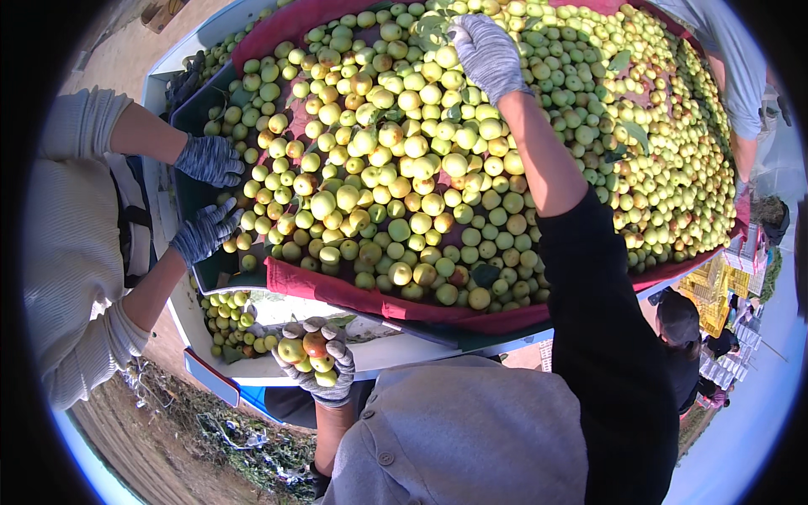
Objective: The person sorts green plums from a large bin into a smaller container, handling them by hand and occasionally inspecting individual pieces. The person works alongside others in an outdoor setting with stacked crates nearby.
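Note:
My left hand (322, 385), in a grey knit glove, is turned palm up and cups several jujubes (303, 364), one mostly red-brown and the others yellow-green. It is above the near rim of a white bin (404, 355). Farther out, my right hand (489, 57), gloved alike, reaches over a wide heap of yellow-green jujubes (416, 146). Green leaves (432, 31) lie beside its fingertips. Its fingers curl down out of sight, so whether they grip anything is hidden. The heap rests on a sorting table lined with red cloth (379, 303).
At left, a co-worker's two gloved hands (207, 161) touch jujubes at the table's dark green end (189, 221). More jujubes (228, 315) lie in the white bin below. Another person's arm (745, 154) is at the far right. Yellow crates (707, 293) and people stand beyond.

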The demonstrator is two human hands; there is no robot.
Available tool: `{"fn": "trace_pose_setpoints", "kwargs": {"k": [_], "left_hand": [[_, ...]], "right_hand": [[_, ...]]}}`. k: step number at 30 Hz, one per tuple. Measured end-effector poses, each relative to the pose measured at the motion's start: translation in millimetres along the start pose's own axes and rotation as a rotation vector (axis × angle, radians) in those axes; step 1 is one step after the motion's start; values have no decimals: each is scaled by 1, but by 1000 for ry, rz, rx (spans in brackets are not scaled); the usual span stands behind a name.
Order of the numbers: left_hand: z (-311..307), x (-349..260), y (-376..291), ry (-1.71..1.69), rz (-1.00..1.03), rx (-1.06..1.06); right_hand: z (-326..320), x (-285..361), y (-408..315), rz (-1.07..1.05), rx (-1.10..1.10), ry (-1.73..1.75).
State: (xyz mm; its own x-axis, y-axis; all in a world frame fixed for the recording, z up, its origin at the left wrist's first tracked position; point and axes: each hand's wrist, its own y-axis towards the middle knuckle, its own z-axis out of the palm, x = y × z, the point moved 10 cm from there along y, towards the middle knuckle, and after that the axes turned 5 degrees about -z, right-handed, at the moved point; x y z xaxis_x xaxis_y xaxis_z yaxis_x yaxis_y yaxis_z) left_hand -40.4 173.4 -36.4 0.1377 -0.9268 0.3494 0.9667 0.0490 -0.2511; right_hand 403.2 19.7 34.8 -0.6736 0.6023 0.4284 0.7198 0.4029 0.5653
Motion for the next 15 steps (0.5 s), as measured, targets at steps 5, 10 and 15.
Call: {"fn": "trace_pose_setpoints", "kwargs": {"k": [5, 10, 15], "left_hand": [[-2, 8, 6, -23, -15, -1], [-2, 13, 8, 40, -82, -14], [-1, 10, 15, -28, -57, 6]], "right_hand": [[93, -31, 22, 60, 616, -459], [139, -17, -11, 19, 946, -498], [72, 1, -55, 253, 593, -20]]}}
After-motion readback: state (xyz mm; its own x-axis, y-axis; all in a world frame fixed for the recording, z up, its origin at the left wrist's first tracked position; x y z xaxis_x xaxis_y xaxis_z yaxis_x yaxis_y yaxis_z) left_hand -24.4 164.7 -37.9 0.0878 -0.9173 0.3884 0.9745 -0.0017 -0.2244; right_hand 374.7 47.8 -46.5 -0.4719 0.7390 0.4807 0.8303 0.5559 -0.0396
